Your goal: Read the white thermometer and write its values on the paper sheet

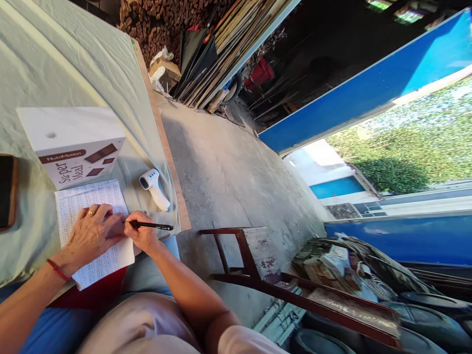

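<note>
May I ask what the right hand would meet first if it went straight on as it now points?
Most likely the left hand, which lies on the paper ahead of the right hand, though the gap is unclear.

This looks like a storage shed or garage put to use as a makeshift workplace. The bare concrete floor (228, 162) is cracked and stained. At the far side, cut wood (145, 24) is stacked high, with long boards (232, 54) leaning beside it. At right, a blue panel (332, 96) borders an opening onto greenery (398, 164); nearer stand worn wooden furniture (273, 287) and large rounded containers (427, 314).
</note>
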Demonstrator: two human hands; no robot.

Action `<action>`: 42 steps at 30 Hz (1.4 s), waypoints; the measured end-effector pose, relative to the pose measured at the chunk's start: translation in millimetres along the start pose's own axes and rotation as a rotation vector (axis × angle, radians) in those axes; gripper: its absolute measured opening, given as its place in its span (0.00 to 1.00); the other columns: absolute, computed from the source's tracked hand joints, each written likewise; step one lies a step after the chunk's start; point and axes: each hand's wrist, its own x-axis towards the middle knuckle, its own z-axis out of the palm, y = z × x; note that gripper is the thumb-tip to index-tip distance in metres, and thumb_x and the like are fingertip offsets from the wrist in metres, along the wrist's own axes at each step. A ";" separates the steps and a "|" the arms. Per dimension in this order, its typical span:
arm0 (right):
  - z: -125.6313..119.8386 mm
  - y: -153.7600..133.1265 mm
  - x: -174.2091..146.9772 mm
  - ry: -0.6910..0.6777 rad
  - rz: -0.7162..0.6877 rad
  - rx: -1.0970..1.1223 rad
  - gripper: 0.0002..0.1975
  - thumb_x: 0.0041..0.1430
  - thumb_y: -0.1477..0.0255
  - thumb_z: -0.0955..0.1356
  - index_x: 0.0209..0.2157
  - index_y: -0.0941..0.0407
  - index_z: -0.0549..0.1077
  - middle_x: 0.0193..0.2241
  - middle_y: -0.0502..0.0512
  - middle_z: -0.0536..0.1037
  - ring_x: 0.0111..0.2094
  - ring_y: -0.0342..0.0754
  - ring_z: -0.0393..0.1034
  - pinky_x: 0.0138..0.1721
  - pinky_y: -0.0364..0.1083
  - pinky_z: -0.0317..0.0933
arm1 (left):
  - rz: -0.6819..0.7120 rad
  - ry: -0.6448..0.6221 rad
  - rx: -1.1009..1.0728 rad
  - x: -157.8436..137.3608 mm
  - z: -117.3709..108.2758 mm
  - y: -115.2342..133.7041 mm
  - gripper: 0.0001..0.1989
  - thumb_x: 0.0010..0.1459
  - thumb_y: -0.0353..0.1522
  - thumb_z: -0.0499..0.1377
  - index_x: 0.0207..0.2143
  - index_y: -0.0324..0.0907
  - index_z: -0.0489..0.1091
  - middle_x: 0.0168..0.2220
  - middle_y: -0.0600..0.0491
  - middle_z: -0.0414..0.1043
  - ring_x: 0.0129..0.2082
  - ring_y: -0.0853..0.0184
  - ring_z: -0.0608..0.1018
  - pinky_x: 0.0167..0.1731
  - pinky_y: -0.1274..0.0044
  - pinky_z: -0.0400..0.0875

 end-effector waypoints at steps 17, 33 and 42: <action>2.3 6.0 -1.8 0.063 -0.107 -0.026 0.05 0.57 0.72 0.64 0.27 0.53 0.67 0.24 0.49 0.73 0.26 0.44 0.67 0.30 0.44 0.63 | 0.002 -0.012 0.010 -0.8 0.0 0.4 0.16 0.54 0.42 0.64 0.45 0.49 0.74 0.41 0.48 0.71 0.39 0.58 0.72 0.37 0.67 0.64; 1.5 5.6 -2.5 0.021 -0.056 -0.077 0.05 0.56 0.72 0.64 0.26 0.53 0.67 0.24 0.49 0.74 0.26 0.44 0.68 0.31 0.44 0.64 | -0.023 -0.032 -0.009 -1.2 0.1 1.2 0.15 0.56 0.42 0.62 0.45 0.49 0.73 0.41 0.48 0.70 0.40 0.58 0.72 0.38 0.66 0.63; 2.0 6.0 -3.5 0.020 -0.016 -0.064 0.03 0.54 0.72 0.64 0.27 0.53 0.67 0.24 0.49 0.74 0.26 0.45 0.68 0.31 0.44 0.64 | -0.018 -0.018 -0.011 -1.8 0.6 1.4 0.16 0.55 0.41 0.63 0.46 0.50 0.73 0.41 0.48 0.70 0.40 0.58 0.72 0.38 0.67 0.64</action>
